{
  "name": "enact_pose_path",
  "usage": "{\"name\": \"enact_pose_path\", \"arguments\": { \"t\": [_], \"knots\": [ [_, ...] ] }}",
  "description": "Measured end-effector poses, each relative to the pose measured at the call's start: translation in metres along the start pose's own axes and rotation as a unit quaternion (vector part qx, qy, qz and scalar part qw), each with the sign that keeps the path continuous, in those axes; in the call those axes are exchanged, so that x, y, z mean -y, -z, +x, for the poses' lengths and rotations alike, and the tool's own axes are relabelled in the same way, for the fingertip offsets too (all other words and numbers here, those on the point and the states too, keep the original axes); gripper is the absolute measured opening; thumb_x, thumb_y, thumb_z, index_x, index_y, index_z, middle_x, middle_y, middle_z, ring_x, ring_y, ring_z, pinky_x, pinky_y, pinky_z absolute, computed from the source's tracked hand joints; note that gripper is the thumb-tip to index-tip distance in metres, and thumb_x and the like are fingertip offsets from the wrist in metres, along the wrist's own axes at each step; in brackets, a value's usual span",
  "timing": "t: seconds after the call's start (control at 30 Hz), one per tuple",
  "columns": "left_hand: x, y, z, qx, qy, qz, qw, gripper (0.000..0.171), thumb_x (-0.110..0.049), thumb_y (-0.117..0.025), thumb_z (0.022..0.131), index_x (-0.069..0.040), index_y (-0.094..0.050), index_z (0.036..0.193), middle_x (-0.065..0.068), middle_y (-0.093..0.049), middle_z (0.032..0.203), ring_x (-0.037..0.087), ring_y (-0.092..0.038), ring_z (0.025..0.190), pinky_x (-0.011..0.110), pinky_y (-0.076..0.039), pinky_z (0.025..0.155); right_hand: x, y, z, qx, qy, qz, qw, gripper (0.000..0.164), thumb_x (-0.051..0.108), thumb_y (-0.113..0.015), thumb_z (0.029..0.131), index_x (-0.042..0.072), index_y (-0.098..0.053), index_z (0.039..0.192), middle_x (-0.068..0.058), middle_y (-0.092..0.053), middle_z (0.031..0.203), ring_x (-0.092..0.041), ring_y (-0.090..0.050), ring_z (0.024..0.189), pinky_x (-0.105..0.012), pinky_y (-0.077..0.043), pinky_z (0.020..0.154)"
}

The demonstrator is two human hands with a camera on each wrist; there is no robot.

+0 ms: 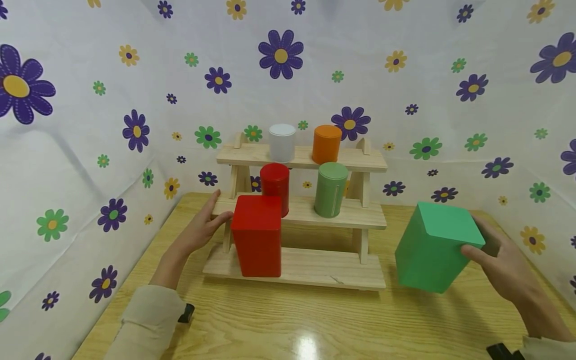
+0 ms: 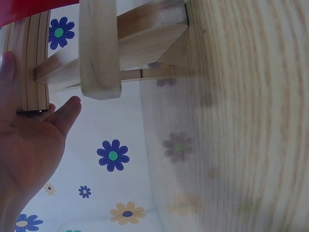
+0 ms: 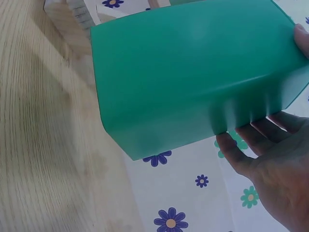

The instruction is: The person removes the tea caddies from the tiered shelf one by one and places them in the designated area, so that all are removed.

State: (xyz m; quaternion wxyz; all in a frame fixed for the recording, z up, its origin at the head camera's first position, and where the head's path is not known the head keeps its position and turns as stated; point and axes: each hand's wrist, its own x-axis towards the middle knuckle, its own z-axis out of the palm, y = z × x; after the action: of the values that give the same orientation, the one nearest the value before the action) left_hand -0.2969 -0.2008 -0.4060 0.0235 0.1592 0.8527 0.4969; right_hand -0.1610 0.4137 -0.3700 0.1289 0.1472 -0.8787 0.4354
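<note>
At the left end of the wooden stand (image 1: 330,270), its middle shelf (image 1: 301,214) is gripped by the left hand (image 1: 198,232), thumb and fingers on opposite sides; presumably the stand is being steadied. Just right of that hand, the red box (image 1: 257,245) is seated upright on the bottom shelf's left part, with the red can (image 1: 275,181) partly hidden behind it, one level up. White can (image 1: 282,146) and orange can (image 1: 326,146) are carried on the top shelf (image 1: 353,159); green can (image 1: 331,192) is placed on the middle shelf, toward the right. Right of the stand, apart from it, the green box (image 1: 438,250) is grasped by the right hand (image 1: 504,260), thumb on the near side, fingers on the far right side. It looks held off the tabletop (image 1: 270,320); long axis is tilted, lower end leaning left. Key relation, as judged: stand is found left of the box, right hand on the box's outer side, so the stand-facing side isn't covered by fingers. Right hand is nearer; left hand is kept busy at the opposite end.
</note>
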Motion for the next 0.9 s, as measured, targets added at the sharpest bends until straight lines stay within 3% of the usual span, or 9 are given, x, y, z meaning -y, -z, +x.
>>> {"name": "enact_pose_path", "arguments": {
  "t": [0.33, 0.47, 0.63, 0.9],
  "knots": [
    [0.000, 0.001, -0.001, -0.001, 0.003, -0.001, 1.0000, 0.090, -0.044, -0.056, 0.107, -0.009, 0.003, 0.166, 0.021, -0.007, 0.171, 0.048, -0.050, 0.135, 0.060, -0.029, 0.118, -0.011, -0.004, 0.019, 0.018, -0.007, 0.026, 0.999, 0.074, 0.002, -0.052, 0.105, 0.014, -0.014, 0.167, 0.016, -0.041, 0.145, 0.008, -0.046, 0.120, -0.007, -0.043, 0.088],
    [0.000, 0.001, -0.001, -0.002, 0.003, 0.001, 1.0000, 0.090, -0.043, -0.056, 0.107, -0.010, 0.002, 0.167, 0.020, -0.007, 0.171, 0.046, -0.052, 0.134, 0.059, -0.029, 0.119, -0.013, -0.004, 0.031, 0.035, -0.023, 0.063, 0.997, 0.074, 0.004, -0.050, 0.108, 0.020, -0.010, 0.168, 0.006, -0.036, 0.154, 0.005, -0.042, 0.127, -0.007, -0.041, 0.092],
    [-0.001, 0.000, -0.001, -0.003, 0.003, 0.002, 1.0000, 0.089, -0.043, -0.056, 0.107, -0.010, 0.002, 0.167, 0.020, -0.008, 0.171, 0.046, -0.053, 0.133, 0.059, -0.029, 0.119, -0.014, -0.003, 0.047, 0.049, -0.049, 0.042, 0.997, 0.075, 0.014, -0.050, 0.110, 0.026, -0.004, 0.168, -0.007, -0.027, 0.161, 0.000, -0.036, 0.132, -0.007, -0.040, 0.091],
    [-0.002, 0.000, -0.002, -0.001, 0.004, -0.004, 1.0000, 0.089, -0.042, -0.055, 0.107, -0.010, 0.003, 0.167, 0.021, -0.011, 0.170, 0.047, -0.050, 0.136, 0.059, -0.029, 0.119, -0.021, -0.007, 0.071, 0.068, -0.043, 0.104, 0.991, 0.075, 0.009, -0.050, 0.109, 0.017, -0.003, 0.168, -0.012, -0.019, 0.167, -0.010, -0.030, 0.143, -0.008, -0.039, 0.098]
  ]
}}
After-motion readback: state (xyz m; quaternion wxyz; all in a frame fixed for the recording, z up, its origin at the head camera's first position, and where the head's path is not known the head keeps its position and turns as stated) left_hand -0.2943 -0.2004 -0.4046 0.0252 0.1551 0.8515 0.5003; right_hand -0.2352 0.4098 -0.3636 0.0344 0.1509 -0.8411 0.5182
